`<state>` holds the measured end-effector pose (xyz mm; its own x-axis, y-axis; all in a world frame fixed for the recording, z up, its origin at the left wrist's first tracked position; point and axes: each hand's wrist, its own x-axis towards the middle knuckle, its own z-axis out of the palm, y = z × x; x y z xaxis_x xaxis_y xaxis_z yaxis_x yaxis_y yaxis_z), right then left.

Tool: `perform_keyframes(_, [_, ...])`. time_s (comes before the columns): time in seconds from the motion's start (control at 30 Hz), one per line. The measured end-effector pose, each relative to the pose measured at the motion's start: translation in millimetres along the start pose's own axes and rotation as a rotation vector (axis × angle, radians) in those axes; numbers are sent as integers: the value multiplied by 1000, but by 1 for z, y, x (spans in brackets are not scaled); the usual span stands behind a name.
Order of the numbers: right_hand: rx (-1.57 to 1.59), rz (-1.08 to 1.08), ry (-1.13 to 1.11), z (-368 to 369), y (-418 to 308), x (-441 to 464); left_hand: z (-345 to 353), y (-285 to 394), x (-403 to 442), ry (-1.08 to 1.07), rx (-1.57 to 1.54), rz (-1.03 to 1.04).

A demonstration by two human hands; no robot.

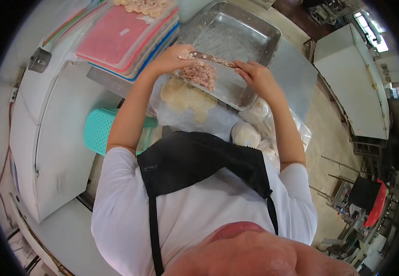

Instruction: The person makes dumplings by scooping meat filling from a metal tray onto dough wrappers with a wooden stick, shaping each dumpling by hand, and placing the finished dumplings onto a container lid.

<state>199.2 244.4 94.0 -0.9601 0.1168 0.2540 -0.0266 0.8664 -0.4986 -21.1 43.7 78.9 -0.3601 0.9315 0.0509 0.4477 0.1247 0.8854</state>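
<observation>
A large metal tray (267, 46) stands in front of me, its inside smeared. In its near left corner lies a mound of raw minced meat (201, 76). My right hand (257, 77) is closed around one end of a flat stick (213, 58) streaked with meat, held above the tray. My left hand (174, 59) has its fingers closed at the stick's other end, with bits of meat on them. Pale round wrappers (181, 97) lie overlapping on a plastic sheet (220, 123) just below the tray.
Stacked containers with red lids (116, 43) stand at the left, shaped pieces of food (146, 6) on top. A turquoise basket (99, 131) is below my left arm. Plastic bags with round white stacks (246, 134) sit near my right arm. A white chest (351, 78) is farther right.
</observation>
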Motion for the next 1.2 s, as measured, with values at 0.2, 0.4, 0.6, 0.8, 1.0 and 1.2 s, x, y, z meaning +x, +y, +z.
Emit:
perform_keyframes(0.2, [-66,120,-3,70,11,-22,10,-39,-6,-62,73,-12])
perform_keyframes(0.4, [65,514,-93,-2,-12,-43,0,8,-27,17,-79,128])
perform_keyframes(0.6, [272,246,14,-3,-72,-37,-5,39,-14,-239,52,367])
perform_keyframes(0.8, [-323,176,185,-26,-124,-32,-26,25,-5,-169,32,379])
perform_keyframes(1.0, [-137,238,212,-13,-161,-8,-67,27,-26,-196,-150,255])
perform_keyframes(1.2, [51,313,237,52,-202,25,-130,20,-46,-298,-65,251])
